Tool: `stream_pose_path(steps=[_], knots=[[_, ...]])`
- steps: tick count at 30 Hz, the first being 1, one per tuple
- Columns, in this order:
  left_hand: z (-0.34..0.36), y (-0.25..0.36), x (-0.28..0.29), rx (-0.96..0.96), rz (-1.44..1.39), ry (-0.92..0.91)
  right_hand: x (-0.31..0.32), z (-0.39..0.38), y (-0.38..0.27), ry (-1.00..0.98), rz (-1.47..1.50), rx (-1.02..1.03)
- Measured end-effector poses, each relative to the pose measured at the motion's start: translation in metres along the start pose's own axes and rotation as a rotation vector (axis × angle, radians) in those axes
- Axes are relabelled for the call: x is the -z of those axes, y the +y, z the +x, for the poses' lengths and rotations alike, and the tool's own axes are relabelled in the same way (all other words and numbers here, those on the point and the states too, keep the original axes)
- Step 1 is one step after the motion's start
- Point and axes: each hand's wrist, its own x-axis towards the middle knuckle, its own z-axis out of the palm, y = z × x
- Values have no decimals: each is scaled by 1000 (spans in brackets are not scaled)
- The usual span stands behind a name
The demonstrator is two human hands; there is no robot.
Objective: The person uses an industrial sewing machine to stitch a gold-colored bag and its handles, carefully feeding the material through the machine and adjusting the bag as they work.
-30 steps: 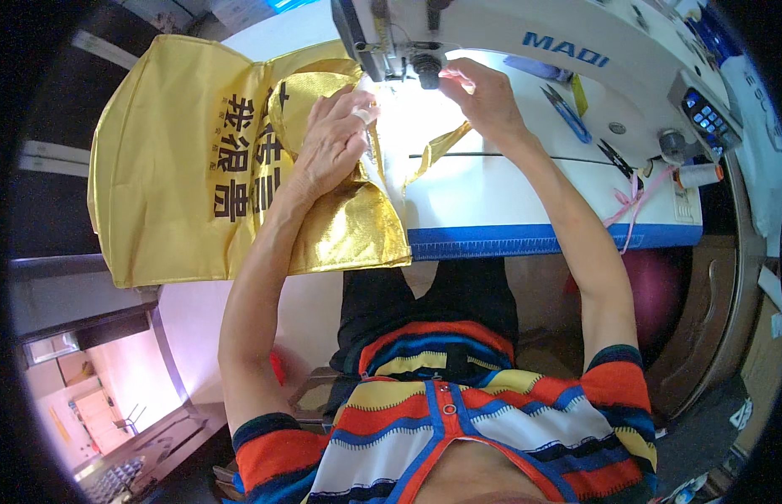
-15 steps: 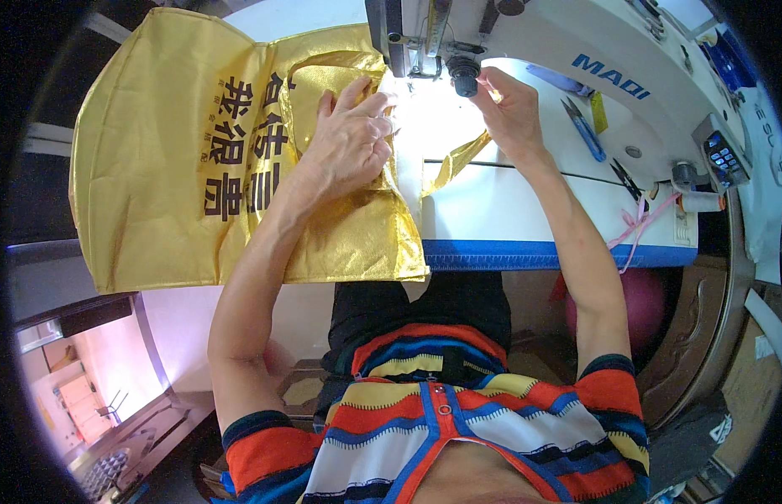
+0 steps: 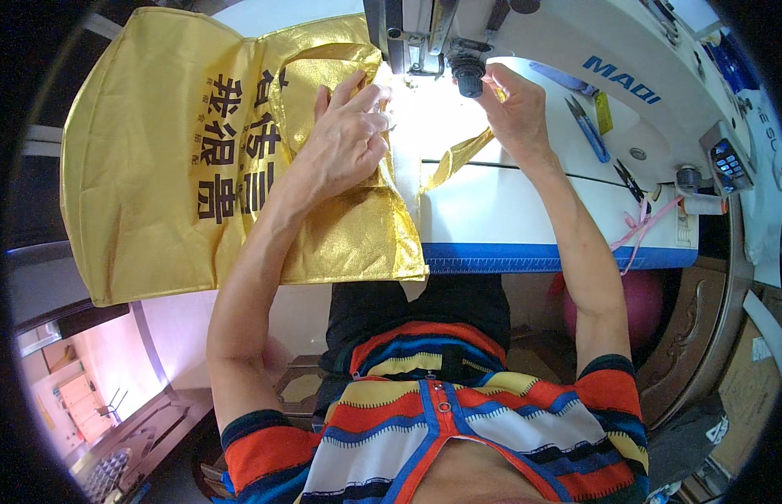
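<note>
A shiny gold fabric bag (image 3: 143,160) with dark printed characters lies flat at the left of the sewing machine (image 3: 567,42). My left hand (image 3: 345,134) rests on it, fingers spread, fingertips close to the machine's needle area. Bright lamp glare hides the stitching spot. Right of the needle area, my right hand (image 3: 515,109) has thumb and fingers closed on the bag's gold strap (image 3: 462,158), which loops down toward the bag's edge. The hand is beside the machine's black knob (image 3: 468,76), and its fingertips are partly hidden behind it. Another gold strap (image 3: 324,55) curves above my left hand.
On the white table (image 3: 492,206) at the right lie blue-handled snips (image 3: 586,130), black scissors (image 3: 630,181), a pink ribbon (image 3: 639,227) and a thread spool (image 3: 703,205). A blue ruled strip (image 3: 534,258) lines the front edge. The machine's control panel (image 3: 727,161) stands far right.
The bag's left part has swung slightly left and toward me. My left hand has moved a little left with the fabric. My right hand keeps its hold on the strap.
</note>
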Motion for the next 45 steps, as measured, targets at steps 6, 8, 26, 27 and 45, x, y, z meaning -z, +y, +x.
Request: stream_pose_path(steps=[6,8,26,27,45], knots=[[-1,0,0,16,9,-20,3,1,-3,20,-76,-23],[-2,-8,0,-21,-2,-32,1,3,-8,5,-77,-47],[-5,5,2,18,-6,-43,1,-2,-11,74,-24,-23],[-5,5,2,18,-7,-43,1,-3,-11,74,-25,-23],[-5,2,-7,19,14,44,-2,-7,-12,47,-150,-16]])
